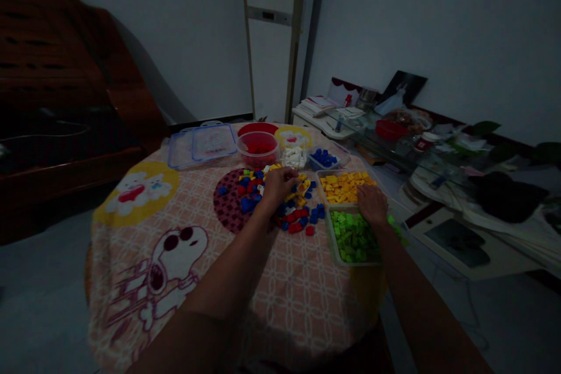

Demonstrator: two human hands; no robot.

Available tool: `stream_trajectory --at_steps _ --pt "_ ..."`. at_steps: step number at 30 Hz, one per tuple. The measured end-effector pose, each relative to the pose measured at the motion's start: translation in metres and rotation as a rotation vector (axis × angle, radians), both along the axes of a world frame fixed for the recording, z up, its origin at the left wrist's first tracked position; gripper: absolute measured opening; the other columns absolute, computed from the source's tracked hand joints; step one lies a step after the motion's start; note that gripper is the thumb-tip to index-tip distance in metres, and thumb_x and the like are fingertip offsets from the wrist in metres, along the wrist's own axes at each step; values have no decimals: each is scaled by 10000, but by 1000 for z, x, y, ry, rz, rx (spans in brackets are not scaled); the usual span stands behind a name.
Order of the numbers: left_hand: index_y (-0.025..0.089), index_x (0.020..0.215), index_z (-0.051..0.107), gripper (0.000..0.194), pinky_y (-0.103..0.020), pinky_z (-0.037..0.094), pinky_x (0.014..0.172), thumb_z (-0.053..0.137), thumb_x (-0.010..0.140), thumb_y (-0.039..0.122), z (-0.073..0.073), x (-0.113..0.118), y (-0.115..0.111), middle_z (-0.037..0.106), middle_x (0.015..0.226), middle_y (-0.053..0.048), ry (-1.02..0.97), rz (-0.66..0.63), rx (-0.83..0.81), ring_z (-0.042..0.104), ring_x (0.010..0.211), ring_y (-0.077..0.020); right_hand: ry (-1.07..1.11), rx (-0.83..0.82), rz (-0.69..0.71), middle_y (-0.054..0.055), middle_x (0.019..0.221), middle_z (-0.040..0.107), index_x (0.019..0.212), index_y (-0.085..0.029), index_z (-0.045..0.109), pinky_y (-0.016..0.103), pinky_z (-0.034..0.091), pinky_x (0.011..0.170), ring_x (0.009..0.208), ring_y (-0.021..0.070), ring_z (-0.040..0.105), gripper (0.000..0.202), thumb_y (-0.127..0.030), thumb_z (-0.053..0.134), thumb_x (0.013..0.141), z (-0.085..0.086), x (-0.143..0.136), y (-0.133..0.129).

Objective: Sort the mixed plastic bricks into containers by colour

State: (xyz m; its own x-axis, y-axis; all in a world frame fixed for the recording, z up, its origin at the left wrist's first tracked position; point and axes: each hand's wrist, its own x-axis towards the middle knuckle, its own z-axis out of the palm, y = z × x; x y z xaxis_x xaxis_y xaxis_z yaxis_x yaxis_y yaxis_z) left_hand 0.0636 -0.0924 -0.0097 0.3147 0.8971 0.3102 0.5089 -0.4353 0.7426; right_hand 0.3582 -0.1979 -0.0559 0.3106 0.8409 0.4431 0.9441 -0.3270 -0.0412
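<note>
A pile of mixed red, blue, yellow and white blocks (298,221) lies in the middle of the table. Over its back part is my left hand (280,182), fingers drawn together; what they hold, if anything, is too small to name. My right hand (372,203) rests at the right edge of the box of yellow blocks (339,188), its fingertips hidden among them. In front of that box stands a box of green blocks (353,236), partly under my right wrist. White blocks (294,156) and a container of blue blocks (323,158) sit behind the pile.
A round tub with red blocks (258,149) stands at the back, beside clear lids with blue rims (201,146). A patterned cloth (298,298) covers the table. To the right is a cluttered glass shelf (385,149); a wooden bench (65,87) stands at the left.
</note>
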Motion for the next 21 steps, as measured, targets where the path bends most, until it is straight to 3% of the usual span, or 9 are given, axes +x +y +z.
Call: stream_trajectory --at_steps 3,7,13,16,21 --pt "153 936 743 173 -261 529 690 662 796 215 -4 22 -14 749 810 -31 -182 -102 -93 672 716 -161 7 8 11 106 1274 691 1138 -183 717 419 393 1062 1228 274 563 392 -249 364 980 0 0 0" --pt "150 978 742 207 -261 548 708 644 797 151 -16 54 -38 756 869 -46 -276 -248 -140 686 752 -157 14 11 0 122 1298 674 1155 -180 722 420 397 1058 1244 287 552 409 -258 359 982 1 -1 -2" --pt "165 1063 735 257 -294 547 873 593 851 136 -20 68 -57 744 1057 -80 -246 -387 27 689 940 -174 -10 -51 -6 127 1311 667 1193 -160 708 411 380 1078 1246 272 549 424 -240 346 988 6 -3 -3" --pt "166 1074 738 293 -306 537 901 581 835 103 -14 57 -48 741 1037 -76 -136 -337 93 679 937 -178 -19 -73 5 120 1295 676 1179 -159 709 393 375 1078 1231 247 555 419 -217 342 986 8 -3 -2" --pt "176 1066 745 290 -326 517 929 577 837 118 -10 25 -16 740 1057 -84 157 -120 125 664 974 -205 -17 -78 24 131 1301 672 1181 -147 713 388 367 1089 1228 247 560 449 -219 314 988 7 -1 -1"
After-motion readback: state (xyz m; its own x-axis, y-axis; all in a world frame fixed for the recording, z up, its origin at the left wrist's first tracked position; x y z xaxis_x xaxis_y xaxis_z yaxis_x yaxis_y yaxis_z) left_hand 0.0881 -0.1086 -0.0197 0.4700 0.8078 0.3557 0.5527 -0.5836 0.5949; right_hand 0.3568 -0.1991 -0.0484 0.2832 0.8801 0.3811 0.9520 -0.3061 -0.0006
